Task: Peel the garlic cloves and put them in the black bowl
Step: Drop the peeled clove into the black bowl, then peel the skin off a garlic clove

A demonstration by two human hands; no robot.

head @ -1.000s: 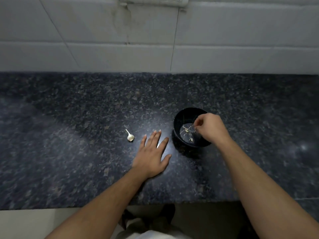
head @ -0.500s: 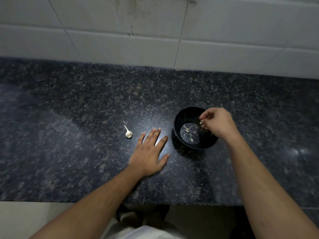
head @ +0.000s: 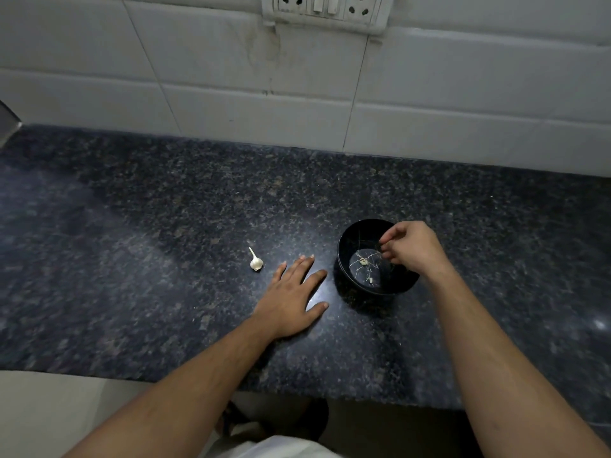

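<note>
Your right hand [head: 411, 247] curls over the bowl [head: 350, 239], contents unclear; release low inside. Your left hand [head: 291, 300] rests flat beside the garlic [head: 255, 262].

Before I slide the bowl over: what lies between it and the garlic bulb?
In the head view, the left hand lies flat on the countertop between the garlic bulb and the black bowl.
</note>
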